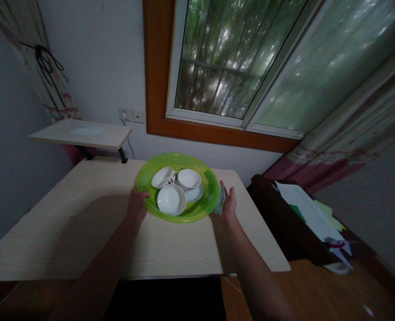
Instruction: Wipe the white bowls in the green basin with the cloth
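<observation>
A round green plastic basin is held over the wooden table. My left hand is closed on its left rim, thumb over the edge. At the right side, my right hand holds a grey-green cloth against the basin, thumb and a finger spread apart; its other fingers are partly hidden. Inside the basin are a tilted white bowl with a red pattern, another white bowl, a front white bowl, and a white plate partly under the bowls. Whether the basin touches the tabletop, I cannot tell.
The pale wooden table carries a small raised shelf at back left with a paper on it. Behind are a wall socket with a cord and a window. A dark brown piece of furniture with papers stands right.
</observation>
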Motion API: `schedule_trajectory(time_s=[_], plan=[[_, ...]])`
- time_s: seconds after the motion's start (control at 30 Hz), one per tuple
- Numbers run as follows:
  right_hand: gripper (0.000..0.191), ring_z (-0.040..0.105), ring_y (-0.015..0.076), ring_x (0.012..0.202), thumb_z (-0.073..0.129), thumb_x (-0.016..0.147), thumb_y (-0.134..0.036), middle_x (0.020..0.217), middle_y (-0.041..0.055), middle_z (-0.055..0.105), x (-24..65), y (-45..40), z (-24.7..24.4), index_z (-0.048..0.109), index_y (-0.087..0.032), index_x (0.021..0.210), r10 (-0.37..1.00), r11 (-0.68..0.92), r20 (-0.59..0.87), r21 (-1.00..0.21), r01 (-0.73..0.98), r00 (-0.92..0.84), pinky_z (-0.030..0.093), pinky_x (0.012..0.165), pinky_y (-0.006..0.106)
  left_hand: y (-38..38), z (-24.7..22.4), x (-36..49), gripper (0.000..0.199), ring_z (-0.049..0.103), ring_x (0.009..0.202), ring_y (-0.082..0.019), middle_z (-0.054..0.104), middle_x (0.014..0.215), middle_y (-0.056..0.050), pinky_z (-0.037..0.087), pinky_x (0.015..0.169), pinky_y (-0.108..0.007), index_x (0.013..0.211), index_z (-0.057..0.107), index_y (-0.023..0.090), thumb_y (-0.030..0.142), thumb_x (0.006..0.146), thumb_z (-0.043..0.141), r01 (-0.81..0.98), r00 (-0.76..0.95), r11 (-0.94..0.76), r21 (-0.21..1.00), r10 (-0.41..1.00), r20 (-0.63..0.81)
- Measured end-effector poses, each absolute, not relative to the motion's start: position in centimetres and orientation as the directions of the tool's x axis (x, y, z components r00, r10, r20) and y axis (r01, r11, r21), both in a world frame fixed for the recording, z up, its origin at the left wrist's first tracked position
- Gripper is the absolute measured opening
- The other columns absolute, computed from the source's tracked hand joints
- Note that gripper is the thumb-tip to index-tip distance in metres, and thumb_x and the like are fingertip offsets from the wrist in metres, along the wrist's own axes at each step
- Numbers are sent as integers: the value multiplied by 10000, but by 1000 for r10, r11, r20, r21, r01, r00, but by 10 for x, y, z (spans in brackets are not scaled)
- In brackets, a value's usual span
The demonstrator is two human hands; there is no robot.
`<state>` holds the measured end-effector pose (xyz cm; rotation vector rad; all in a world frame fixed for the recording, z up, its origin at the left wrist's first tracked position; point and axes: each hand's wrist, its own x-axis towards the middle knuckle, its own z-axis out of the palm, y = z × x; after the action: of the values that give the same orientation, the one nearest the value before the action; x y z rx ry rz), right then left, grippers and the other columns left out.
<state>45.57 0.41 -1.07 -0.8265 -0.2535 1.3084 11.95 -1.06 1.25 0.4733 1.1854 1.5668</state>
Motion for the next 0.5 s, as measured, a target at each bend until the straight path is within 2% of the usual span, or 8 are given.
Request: schedule_trajectory(time_s=[0.07, 0.2, 0.33, 0.5], plan=[[587, 777, 326, 1342, 382, 1167, -663, 1370, 104, 836, 453, 18, -6, 668, -299, 1529, 923, 25, -274, -658, -753, 270, 553, 1228, 660, -11, 13, 120, 449, 646, 656, -187, 663, 756, 10, 501, 596, -288, 932, 670, 204, 160, 485, 665, -506, -345, 86, 858, 892, -293], [643, 789, 321, 1316, 333, 1167, -699, 1329, 104, 849, 451, 34, -3, 665, -297, 1542, 936, 19, -257, -649, -761, 242, 537, 1238, 662, -9, 10, 123, 411, 651, 673, -193, 667, 745, 6, 497, 587, -278, 890, 659, 209, 175, 480, 656, -501, -390, 37, 865, 882, -263], [645, 769, 324, 1361, 345, 1158, -712, 1362, 105, 841, 454, 30, -5, 668, -306, 1541, 945, 2, -247, -648, -762, 213, 517, 1256, 674, -7, 5, 126, 395, 599, 603, -173, 652, 699, 20, 483, 559, -272, 878, 663, 214, 198, 484, 653, -500, -404, 24, 866, 877, -258], [614, 729, 327, 1432, 380, 1164, -666, 1427, 112, 822, 459, 5, -14, 684, -281, 1533, 947, 21, -234, -638, -770, 221, 488, 1295, 673, -8, 1, 132, 446, 618, 623, -186, 662, 741, 9, 479, 577, -280, 954, 674, 212, 220, 508, 645, -501, -440, -16, 866, 866, -238]])
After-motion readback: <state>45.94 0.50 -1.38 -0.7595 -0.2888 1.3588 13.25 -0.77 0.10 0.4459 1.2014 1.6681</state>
